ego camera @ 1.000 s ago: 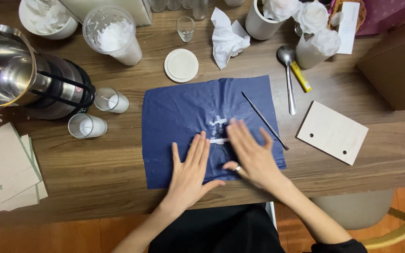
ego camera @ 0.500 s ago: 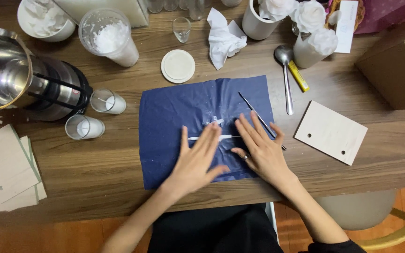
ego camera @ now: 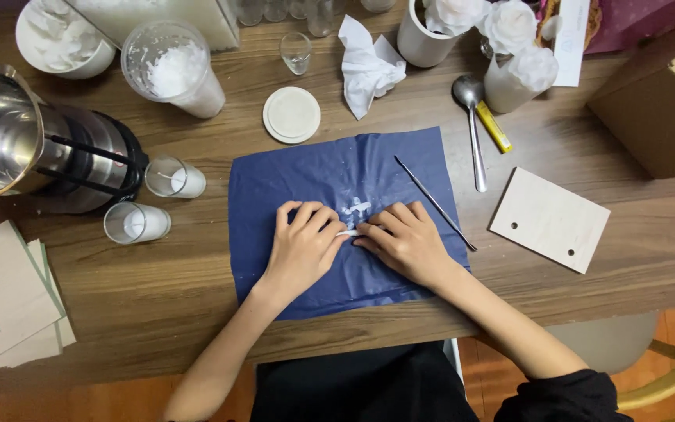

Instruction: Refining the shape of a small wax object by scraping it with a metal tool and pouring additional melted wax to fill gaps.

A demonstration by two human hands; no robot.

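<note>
Head view: a small white strip [ego camera: 347, 233], possibly wax, is pinched between the curled left hand [ego camera: 304, 248] and right hand [ego camera: 406, 241], flat and spread earlier, at the blue sheet's [ego camera: 275, 258] middle; gathering appears begun.

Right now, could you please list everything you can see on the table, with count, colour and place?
blue sheet: 1, dark blue, crinkled, table centre, white bits on it
white strip: 1, white, between the fingertips of both hands
thin metal tool: 1, silver, right edge of the sheet
spoon: 1, silver, right of the sheet
yellow stick: 1, beside the spoon
round lid: 1, white, above the sheet
crumpled tissue: 1, white, top centre
small glass candles: 2, white-filled, left of the sheet
metal pot: 1, silver, far left
cup of white flakes: 1, clear, top left
wooden cards: 1 right, a stack at left
cardboard box: 1, brown, right
left hand: on the sheet
right hand: on the sheet
</note>
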